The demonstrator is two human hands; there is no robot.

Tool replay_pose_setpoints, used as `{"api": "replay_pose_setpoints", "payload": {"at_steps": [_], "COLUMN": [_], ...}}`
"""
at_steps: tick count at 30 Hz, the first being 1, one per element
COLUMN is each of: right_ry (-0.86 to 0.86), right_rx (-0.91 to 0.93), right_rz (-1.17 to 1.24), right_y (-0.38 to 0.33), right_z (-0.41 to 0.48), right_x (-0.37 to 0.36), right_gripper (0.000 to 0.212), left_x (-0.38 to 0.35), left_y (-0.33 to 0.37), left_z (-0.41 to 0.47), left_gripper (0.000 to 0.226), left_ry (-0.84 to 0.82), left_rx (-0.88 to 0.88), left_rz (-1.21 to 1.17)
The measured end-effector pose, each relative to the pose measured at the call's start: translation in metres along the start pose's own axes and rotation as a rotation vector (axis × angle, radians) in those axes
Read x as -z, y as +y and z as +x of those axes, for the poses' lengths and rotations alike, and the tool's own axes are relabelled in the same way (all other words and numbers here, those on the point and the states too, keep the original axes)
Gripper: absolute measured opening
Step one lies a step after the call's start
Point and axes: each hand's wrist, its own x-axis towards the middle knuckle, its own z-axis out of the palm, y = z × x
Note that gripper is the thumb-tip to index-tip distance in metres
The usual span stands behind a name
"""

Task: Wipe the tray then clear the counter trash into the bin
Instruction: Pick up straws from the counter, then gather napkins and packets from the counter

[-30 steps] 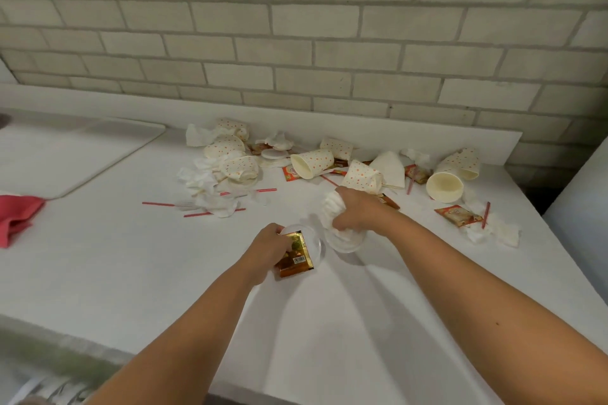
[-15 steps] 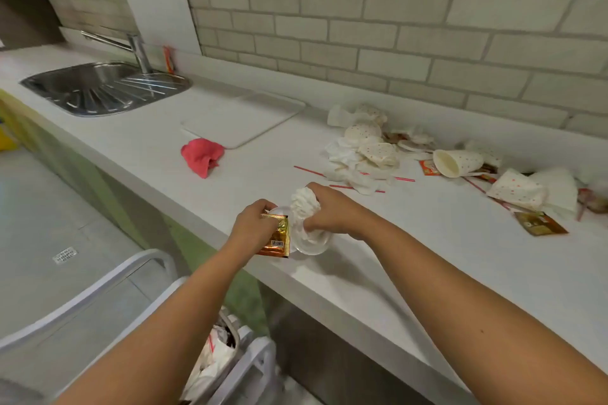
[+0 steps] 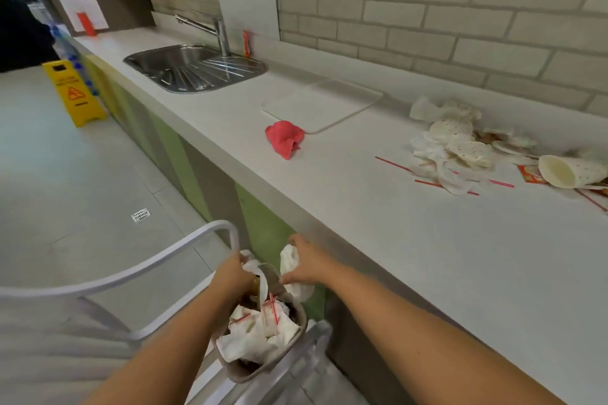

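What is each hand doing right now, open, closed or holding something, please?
Left hand: grips a sachet over the bin.
Right hand: holds a crumpled white napkin over the bin.

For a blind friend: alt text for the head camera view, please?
Over a full bin below a white counter, the right hand holds a napkin wad and the left hand holds litter. Paper cups, red stirrers, a red cloth and a tray lie on the counter.
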Motion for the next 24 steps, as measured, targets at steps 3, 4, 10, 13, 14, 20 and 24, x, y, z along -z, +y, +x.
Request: {"api": "replay_pose_setpoints", "payload": {"at_steps": [3, 4, 10, 13, 14, 20, 24], "right_ry": [-0.085, -0.086, -0.011, 0.019, 0.013, 0.125, 0.239], "right_rx": [-0.013, -0.011, 0.024, 0.034, 0.03, 0.045, -0.005], "right_rz": [0.001, -0.013, -0.08, -0.089, -0.063, 0.007, 0.032], "right_y": [-0.005, -0.006, -0.007, -0.005, -0.005, 0.017, 0.045], "right_z": [0.004, 0.005, 0.004, -0.005, -0.009, -0.037, -0.061], "right_x": [-0.011, -0.012, 0.007, 0.025, 0.03, 0.077, 0.11], "right_gripper": [0.103, 0.101, 0.067, 0.051, 0.046, 0.024, 0.017], "left_x": [0.004, 0.006, 0.009, 0.003, 0.002, -0.017, -0.04], "left_y": [-0.008, -0.008, 0.014, 0.035, 0.043, 0.114, 0.163], "left_z": [0.001, 0.001, 0.016, 0.02, 0.02, 0.002, -0.015], "left_gripper": [0.047, 0.047, 0.051, 0.044, 0.039, 0.019, 0.018], "left_ry": [-0.053, -0.062, -0.044, -0.011, 0.012, 0.101, 0.113], "left_rx": [-0.048, -0.058, -0.095, -0.16, -0.189, -0.433, -0.562], "left_rz": [0.06, 0.082, 0.075, -0.024, -0.063, -0.2, -0.23]}}
